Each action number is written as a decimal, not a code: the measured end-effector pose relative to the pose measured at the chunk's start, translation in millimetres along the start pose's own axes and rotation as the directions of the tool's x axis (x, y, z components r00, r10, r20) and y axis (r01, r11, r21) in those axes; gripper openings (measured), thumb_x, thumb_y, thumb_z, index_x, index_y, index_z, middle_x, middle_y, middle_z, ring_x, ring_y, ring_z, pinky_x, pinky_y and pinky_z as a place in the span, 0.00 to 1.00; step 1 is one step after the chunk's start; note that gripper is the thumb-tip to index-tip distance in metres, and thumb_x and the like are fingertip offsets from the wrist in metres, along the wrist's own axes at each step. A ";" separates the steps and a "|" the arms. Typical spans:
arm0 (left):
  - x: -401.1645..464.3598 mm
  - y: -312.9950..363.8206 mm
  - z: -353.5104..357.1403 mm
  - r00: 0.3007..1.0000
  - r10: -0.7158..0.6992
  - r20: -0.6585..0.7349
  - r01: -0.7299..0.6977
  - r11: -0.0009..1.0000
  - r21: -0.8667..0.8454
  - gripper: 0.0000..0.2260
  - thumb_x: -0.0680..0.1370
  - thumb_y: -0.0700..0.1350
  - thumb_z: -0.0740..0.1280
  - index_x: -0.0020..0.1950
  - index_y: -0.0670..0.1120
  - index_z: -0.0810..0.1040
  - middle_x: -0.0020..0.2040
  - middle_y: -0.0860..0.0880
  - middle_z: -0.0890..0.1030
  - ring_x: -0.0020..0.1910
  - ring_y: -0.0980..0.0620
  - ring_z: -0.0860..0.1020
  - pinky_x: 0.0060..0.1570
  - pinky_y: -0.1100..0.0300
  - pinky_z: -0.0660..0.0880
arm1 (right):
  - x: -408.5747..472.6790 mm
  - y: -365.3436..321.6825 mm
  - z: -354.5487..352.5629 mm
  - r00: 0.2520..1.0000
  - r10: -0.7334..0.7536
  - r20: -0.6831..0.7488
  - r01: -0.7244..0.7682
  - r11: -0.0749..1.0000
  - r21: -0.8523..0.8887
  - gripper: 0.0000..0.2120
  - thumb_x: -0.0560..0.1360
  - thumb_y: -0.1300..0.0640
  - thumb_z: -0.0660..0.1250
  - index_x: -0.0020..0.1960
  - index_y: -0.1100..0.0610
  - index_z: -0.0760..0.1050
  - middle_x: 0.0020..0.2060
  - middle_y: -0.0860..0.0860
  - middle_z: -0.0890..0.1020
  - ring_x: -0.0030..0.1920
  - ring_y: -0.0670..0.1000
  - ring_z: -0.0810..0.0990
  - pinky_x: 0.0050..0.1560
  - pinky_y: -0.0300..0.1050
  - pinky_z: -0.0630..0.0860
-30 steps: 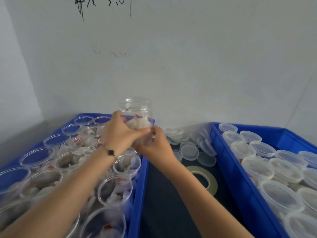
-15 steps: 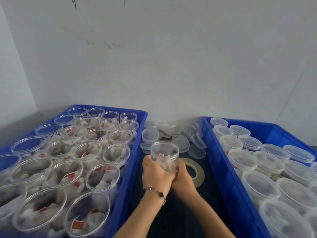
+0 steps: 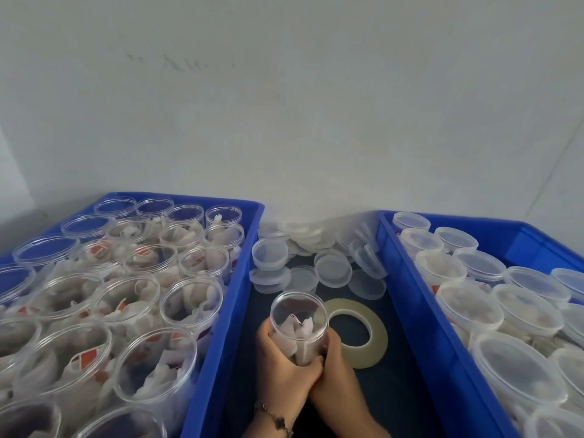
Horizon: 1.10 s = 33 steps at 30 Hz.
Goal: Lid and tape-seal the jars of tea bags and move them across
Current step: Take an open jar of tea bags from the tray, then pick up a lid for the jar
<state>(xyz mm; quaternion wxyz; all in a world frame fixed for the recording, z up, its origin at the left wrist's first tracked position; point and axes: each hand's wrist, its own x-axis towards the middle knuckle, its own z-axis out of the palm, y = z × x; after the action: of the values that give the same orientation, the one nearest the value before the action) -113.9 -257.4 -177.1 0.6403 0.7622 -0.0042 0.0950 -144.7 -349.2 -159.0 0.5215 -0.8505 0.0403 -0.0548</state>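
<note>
Left of the tape roll (image 3: 350, 332), the left crate (image 3: 221, 298) held open jars w/ tea bags. Left hand (image 3: 281, 361) & right hand (image 3: 335, 371) both wrapped fingers round an unlidded jar (image 3: 298, 324), just beside the roll. Loose lids (image 3: 333, 268) lay behind it; the right crate (image 3: 420, 298) held lidded jars.

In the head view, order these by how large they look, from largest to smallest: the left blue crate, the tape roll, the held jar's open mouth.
1. left blue crate
2. tape roll
3. held jar, its mouth only; it is nearer the camera, so true size is unsure.
</note>
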 end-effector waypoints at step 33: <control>26.9 7.2 -1.0 0.977 -0.172 0.125 0.182 0.981 -0.072 0.46 0.59 0.37 0.81 0.71 0.43 0.61 0.63 0.51 0.70 0.56 0.57 0.69 0.54 0.68 0.64 | 126.5 -17.1 -57.5 0.971 -0.172 -0.166 0.027 0.769 -0.639 0.08 0.77 0.58 0.64 0.56 0.53 0.75 0.55 0.47 0.75 0.51 0.44 0.76 0.51 0.36 0.73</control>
<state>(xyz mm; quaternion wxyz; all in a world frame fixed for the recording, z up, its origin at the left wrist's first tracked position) -88.5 -254.6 -165.8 0.6759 0.7366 0.0219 -0.0078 -27.0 -408.1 -111.4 0.1941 -0.9660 0.0670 -0.1572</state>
